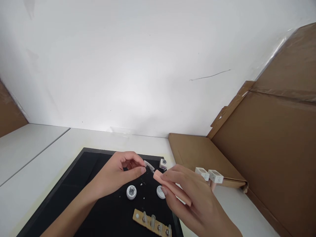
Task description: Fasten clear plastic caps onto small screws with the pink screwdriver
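Between thumb and fingers, my left hand pinches a small whitish, translucent nail tip. My right hand is closed round a thick pink-handled tool. Its thin end points at the nail tip, and I cannot tell whether they touch. Below my left hand stands a small white jar with grey stuff inside. A round white lid lies beside my right thumb. Nearer to me, a tan strip bears several clear nail tips on small metallic mounts.
A black mat covers part of the white table. A small white block sits at its far right edge. Two white blocks stand behind my right hand. Flat cardboard lies at the back right, against an upright cardboard panel.
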Tool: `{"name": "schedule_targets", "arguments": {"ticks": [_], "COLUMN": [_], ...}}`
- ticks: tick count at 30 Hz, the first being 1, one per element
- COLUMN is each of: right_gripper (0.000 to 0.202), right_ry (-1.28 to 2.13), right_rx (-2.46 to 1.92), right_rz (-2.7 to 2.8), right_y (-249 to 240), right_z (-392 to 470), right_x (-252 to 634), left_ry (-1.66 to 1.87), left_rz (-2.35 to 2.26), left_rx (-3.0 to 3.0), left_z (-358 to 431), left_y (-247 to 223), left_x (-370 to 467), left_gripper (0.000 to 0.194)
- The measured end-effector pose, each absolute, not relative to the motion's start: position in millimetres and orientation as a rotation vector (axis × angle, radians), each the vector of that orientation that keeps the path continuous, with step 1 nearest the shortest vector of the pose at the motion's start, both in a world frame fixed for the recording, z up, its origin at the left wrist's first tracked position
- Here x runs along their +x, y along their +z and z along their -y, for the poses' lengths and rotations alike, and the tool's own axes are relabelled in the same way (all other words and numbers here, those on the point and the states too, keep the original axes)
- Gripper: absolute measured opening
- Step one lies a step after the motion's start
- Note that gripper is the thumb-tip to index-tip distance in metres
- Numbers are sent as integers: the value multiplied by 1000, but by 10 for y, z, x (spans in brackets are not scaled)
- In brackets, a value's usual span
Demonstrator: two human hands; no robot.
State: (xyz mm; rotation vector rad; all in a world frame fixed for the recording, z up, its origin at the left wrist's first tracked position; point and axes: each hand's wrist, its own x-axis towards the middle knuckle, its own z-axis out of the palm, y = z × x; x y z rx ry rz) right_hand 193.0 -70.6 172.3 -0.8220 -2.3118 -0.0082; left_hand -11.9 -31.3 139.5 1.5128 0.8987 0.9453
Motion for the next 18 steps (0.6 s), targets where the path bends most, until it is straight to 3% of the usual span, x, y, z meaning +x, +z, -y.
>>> {"name": "schedule_targets", "arguments": {"ticks": [18], "right_gripper": [20], "right_ry": [13], "right_rx": [-785], "right_rz": [2310], "right_y": [1730], "right_z": [700], "right_x": [1927], "left_ry": [945], "left_rz": [-885], "left_rx": [1492], "left_z": [330], "left_y": [1412], "left_x": [-138], "left_gripper": [14]}}
